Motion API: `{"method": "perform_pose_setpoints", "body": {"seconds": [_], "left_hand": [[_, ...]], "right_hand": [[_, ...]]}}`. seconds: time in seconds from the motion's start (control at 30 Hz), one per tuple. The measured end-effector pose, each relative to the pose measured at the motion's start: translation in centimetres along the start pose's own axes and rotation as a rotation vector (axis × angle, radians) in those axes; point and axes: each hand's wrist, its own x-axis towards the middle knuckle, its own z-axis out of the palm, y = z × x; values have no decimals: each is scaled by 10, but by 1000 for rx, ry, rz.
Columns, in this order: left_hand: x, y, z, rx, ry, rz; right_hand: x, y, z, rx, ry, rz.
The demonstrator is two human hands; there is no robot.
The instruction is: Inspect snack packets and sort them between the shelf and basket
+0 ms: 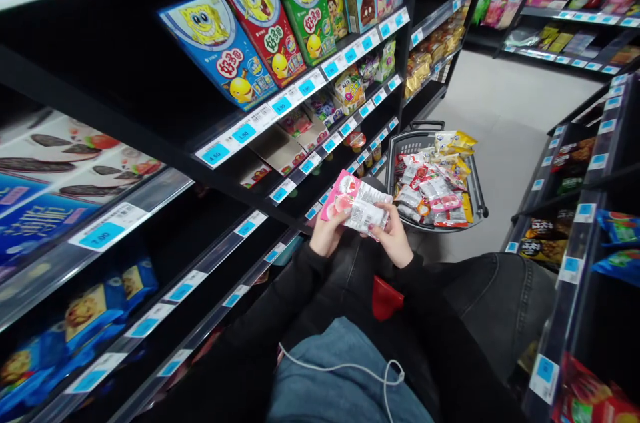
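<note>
A pink and white snack packet (357, 201) is held in front of my lap, its printed side with a barcode facing up. My left hand (329, 233) grips the packet's near left edge, thumb on top. On the right end, my right hand (395, 236) pinches the same packet between thumb and fingers. Just beyond it, a dark shopping basket (481, 199) stands on the floor, heaped with snack bags (434, 186) in white, red and yellow wrappers. The fingers under the packet are mostly hidden.
Black shelving with price tags (243, 134) runs along my left, carrying cartoon snack boxes (265, 29) and, lower down, blue biscuit packs (93, 309). Another shelf (570, 266) with bagged snacks borders my right side. Grey floor (493, 116) shows beyond the basket.
</note>
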Motion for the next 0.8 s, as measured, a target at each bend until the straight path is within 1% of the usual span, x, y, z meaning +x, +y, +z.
{"method": "perform_pose_setpoints", "body": {"seconds": [0.1, 0.17, 0.3, 0.37, 0.4, 0.43, 0.47, 0.53, 0.57, 0.6, 0.63, 0.67, 0.7, 0.73, 0.77, 0.8], "left_hand": [[7, 16, -17, 128, -73, 35], [9, 22, -26, 233, -140, 42], [14, 21, -37, 554, -205, 168], [17, 17, -39, 716, -266, 199], [17, 15, -39, 780, -278, 205], [16, 12, -38, 836, -253, 220], [14, 9, -36, 884, -181, 253], [7, 1, -29, 922, 21, 323], [3, -5, -23, 880, 98, 332], [-1, -11, -17, 787, 122, 306], [-5, -18, -11, 653, 92, 253], [-8, -24, -6, 498, 36, 185], [-9, -30, -1, 347, -17, 117], [-9, -33, 2, 214, -44, 59], [-7, -35, 3, 113, -42, 17], [-4, -35, 3, 46, -14, -3]], "right_hand": [[3, 0, -9, 6, -50, 56], [5, 5, -14, 0, -67, 89], [6, 16, -20, -30, -96, 108], [7, 19, -22, -51, -110, 111], [7, 20, -23, -65, -114, 113], [7, 20, -23, -77, -106, 109], [7, 21, -21, -88, -73, 92], [5, 24, -14, -111, 61, 13], [2, 27, -10, -132, 146, -42], [0, 30, -4, -165, 222, -95], [-4, 33, 2, -206, 273, -134], [-7, 35, 7, -245, 289, -153], [-10, 37, 12, -279, 270, -156], [-13, 37, 16, -307, 230, -148], [-16, 35, 18, -337, 173, -135], [-18, 32, 18, -372, 106, -121]]}}
